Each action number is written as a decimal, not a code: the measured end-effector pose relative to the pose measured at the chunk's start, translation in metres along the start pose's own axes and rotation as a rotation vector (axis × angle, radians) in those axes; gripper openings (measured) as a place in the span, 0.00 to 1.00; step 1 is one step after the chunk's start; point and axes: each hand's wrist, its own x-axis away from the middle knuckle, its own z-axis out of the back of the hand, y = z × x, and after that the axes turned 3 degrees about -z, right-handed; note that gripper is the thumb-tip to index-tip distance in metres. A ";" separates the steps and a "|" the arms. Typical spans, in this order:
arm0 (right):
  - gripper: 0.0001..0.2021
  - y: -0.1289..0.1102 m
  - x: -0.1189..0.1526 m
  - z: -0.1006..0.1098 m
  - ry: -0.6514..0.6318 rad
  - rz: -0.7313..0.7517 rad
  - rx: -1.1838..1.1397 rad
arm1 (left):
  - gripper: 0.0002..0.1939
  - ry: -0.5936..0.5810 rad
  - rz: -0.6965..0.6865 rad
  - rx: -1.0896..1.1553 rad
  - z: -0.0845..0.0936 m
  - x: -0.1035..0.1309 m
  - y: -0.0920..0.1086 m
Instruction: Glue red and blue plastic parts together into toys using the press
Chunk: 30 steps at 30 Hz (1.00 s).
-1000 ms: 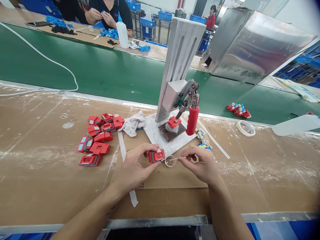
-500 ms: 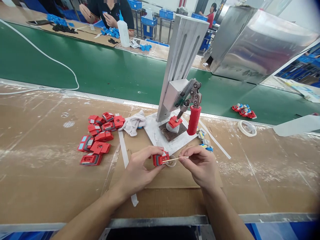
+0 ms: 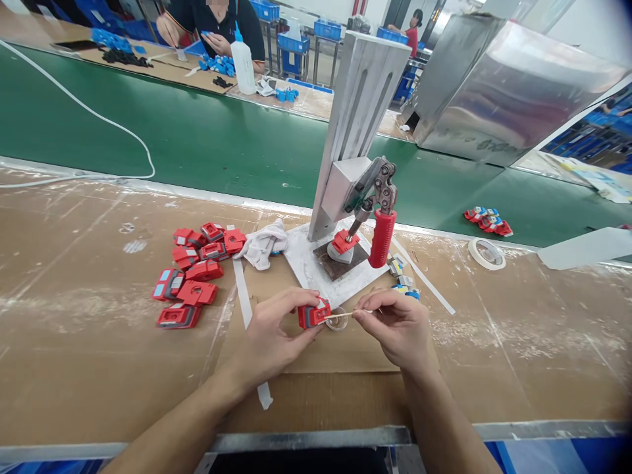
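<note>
Between the thumb and fingers of my left hand (image 3: 276, 329) is a red toy vehicle body (image 3: 312, 315) with grey trim. My right hand (image 3: 397, 326) pinches a thin wooden stick (image 3: 342, 315), whose far tip is at the body's right edge; whether it touches is too small to tell. Below the stick sits a small clear cup (image 3: 336, 321) on the cardboard. Just behind my hands stands a toggle clamp press with a red handle (image 3: 382, 238). Under its plunger, a red part (image 3: 344, 241) rests on a round grey seat.
Several red vehicle bodies (image 3: 198, 291) lie left, beside a white cloth (image 3: 264, 243). Small grey, yellow and blue parts (image 3: 405, 283) lie right of the press. A tape roll (image 3: 486, 254) is farther right. Red-and-blue pieces (image 3: 488, 221) sit on the green belt (image 3: 237, 148). A co-worker (image 3: 217, 33) sits opposite.
My left hand and the red body have shifted slightly left, and the stick's tip is now nearer the body's edge. Red-and-blue pieces on the belt moved right. The co-worker's one hand has lowered.
</note>
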 end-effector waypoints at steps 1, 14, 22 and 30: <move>0.07 0.000 0.000 0.000 0.004 0.001 0.016 | 0.11 0.003 0.001 -0.002 0.000 0.000 0.000; 0.09 0.003 0.000 0.024 -0.125 0.156 0.111 | 0.11 0.006 0.036 -0.046 0.004 0.003 -0.005; 0.04 -0.003 -0.010 0.036 -0.657 0.170 0.388 | 0.11 -0.024 0.106 -0.073 0.009 0.007 -0.017; 0.05 0.025 -0.012 0.117 -0.053 -0.056 0.899 | 0.15 0.058 0.240 0.188 0.005 0.010 -0.024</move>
